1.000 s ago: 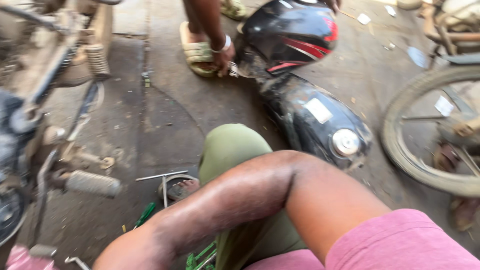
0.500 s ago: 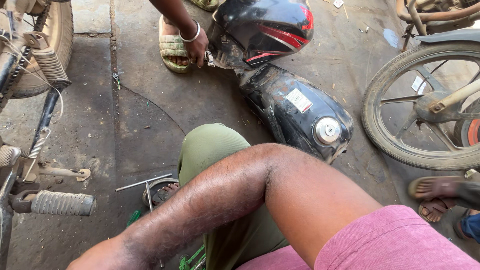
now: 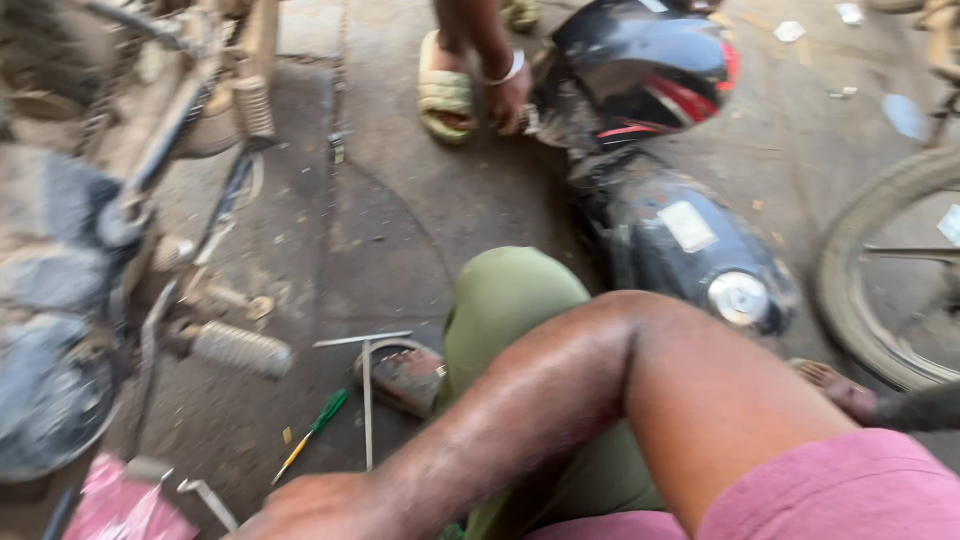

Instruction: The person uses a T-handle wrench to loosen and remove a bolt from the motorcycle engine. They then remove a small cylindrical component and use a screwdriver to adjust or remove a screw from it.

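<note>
Far to the left of the green-trousered knee: a dusty motorcycle, blurred, with a ribbed footpeg jutting toward the knee. Below that and left of the knee, at the bottom edge, a crumpled pink sheet beside a bent metal piece.

Left of the knee on the stained concrete floor: a green-handled screwdriver lying aslant, then a T-handled wrench, crossbar away from the wearer and shaft pointing back toward the bottom edge. Tucked just left of the knee and touching the wrench's shaft, a worn sandal.

Below the knee and a little left, right hand low at the bottom edge, near the lower end of the wrench shaft and the screwdriver tip. Too blurred and cut off to tell whether open, closed or gripping anything, or whether touching either tool. Forearm running across the front of the knee up to a pink sleeve. Left hand out of view.

Above the knee, another person's hand with a pale bracelet, beside a foot in a light sandal, against a black-and-red bike panel. Right of the knee, a black fuel tank lying on the floor, filler cap up. Farther right, a spoked wheel and a bare foot
</note>
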A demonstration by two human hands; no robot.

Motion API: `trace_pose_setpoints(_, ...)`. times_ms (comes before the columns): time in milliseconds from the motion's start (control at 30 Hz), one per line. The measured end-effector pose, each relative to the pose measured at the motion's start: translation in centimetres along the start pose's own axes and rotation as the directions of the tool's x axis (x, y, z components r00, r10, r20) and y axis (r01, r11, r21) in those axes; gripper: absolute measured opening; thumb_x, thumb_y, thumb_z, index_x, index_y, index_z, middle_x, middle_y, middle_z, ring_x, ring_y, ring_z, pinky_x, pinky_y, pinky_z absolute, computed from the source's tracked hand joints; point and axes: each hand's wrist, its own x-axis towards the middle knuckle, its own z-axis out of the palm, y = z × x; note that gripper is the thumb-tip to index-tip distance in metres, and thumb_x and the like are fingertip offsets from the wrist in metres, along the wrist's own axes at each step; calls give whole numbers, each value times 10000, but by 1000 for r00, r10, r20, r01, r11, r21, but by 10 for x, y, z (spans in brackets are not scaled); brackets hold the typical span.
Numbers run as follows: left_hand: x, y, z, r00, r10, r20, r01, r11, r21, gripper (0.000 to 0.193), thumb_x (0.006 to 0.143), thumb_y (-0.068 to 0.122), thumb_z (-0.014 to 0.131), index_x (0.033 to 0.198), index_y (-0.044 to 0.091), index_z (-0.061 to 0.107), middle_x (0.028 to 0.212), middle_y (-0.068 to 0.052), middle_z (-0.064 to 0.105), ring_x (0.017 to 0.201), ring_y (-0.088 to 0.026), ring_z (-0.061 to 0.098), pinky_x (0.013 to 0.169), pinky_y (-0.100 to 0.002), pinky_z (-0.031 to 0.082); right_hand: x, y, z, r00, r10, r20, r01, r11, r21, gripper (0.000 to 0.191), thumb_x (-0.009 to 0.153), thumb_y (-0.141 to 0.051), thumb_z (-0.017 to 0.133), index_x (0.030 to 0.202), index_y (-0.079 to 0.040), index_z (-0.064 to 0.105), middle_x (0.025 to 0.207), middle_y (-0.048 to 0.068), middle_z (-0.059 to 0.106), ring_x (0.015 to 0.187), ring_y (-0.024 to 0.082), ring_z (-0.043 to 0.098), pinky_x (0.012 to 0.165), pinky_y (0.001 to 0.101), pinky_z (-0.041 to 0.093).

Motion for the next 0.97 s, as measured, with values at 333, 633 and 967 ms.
trace_pose_setpoints(333, -44, 45, -91, 935, 326, -143, -324, 945, 37, 145, 786, 14, 588, 909, 21, 663, 866, -170, 697, 738, -372, 658, 672, -455, 538, 29, -29, -8, 858, 273, 435, -71, 902, -426, 469, 828, -373, 804, 1208, -105, 742, 1238, 184, 704, 1099, 334, 704, 903, 424, 563)
trace_pose_setpoints(633, -17, 62, -101, 940, -196, 278, 277, 916, -289, 307, 1067, 258, 580, 895, 16, 658, 743, -65, 645, 675, -167, 626, 658, -351, 499, 41, -55, -26, 892, 25, 452, 282, 751, -597, 446, 783, -240, 802, 1196, -84, 740, 1032, 127, 698, 859, 326, 718, 733, 423, 566)
trace_pose_setpoints(967, -21, 42, -118, 967, -109, 229, 227, 772, -594, 557, 993, 517, 674, 1207, 4, 656, 1099, -108, 686, 1079, -179, 624, 1027, -365, 512, 44, -84, -52, 881, -287, 376, 461, 697, -549, 456, 806, -152, 793, 1246, -92, 693, 1092, 97, 684, 888, 233, 747, 756, 338, 603)
